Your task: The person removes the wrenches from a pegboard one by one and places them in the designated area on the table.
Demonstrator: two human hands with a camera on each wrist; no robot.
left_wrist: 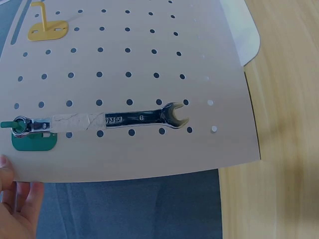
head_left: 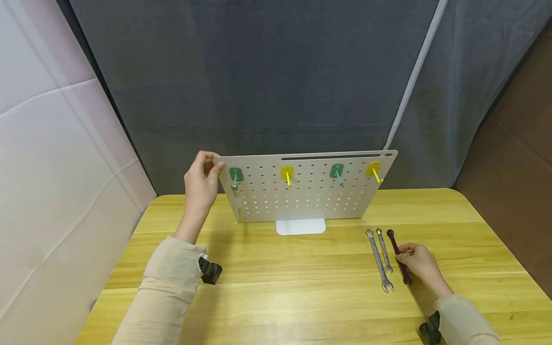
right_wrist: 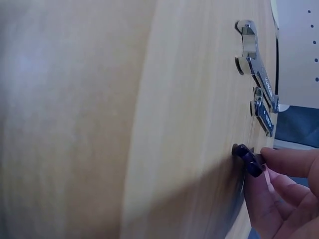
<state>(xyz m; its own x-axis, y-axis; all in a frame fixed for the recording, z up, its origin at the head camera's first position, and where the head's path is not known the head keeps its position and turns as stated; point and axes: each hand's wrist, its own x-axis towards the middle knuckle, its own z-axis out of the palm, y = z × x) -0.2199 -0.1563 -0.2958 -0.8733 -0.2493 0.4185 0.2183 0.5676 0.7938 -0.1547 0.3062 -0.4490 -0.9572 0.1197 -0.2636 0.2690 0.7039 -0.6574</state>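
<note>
Purple wrench (head_left: 403, 269), head view: located toward the right of the wooden tabletop (head_left: 302, 297), pinched between thumb and fingers of the right hand (head_left: 417, 262); a short silver wrench (head_left: 384, 249) and a long silver wrench (head_left: 378, 258) lie side by side just to its left. The left hand (head_left: 201, 184) grips the upper left corner of a pale perforated board (head_left: 302, 201), thumb on the front face. Four hooks in a row, left to right: green, yellow, green, yellow. Left wrist view: a hung wrench (left_wrist: 134, 119) has its ring end around the peg of the green hook (left_wrist: 35, 143) nearest the left hand; whitish wrap covers part of the shank. Right wrist view: grasp on the purple wrench confirmed, one end projecting past the fingers; cannot tell whether its full length touches the wood
</note>
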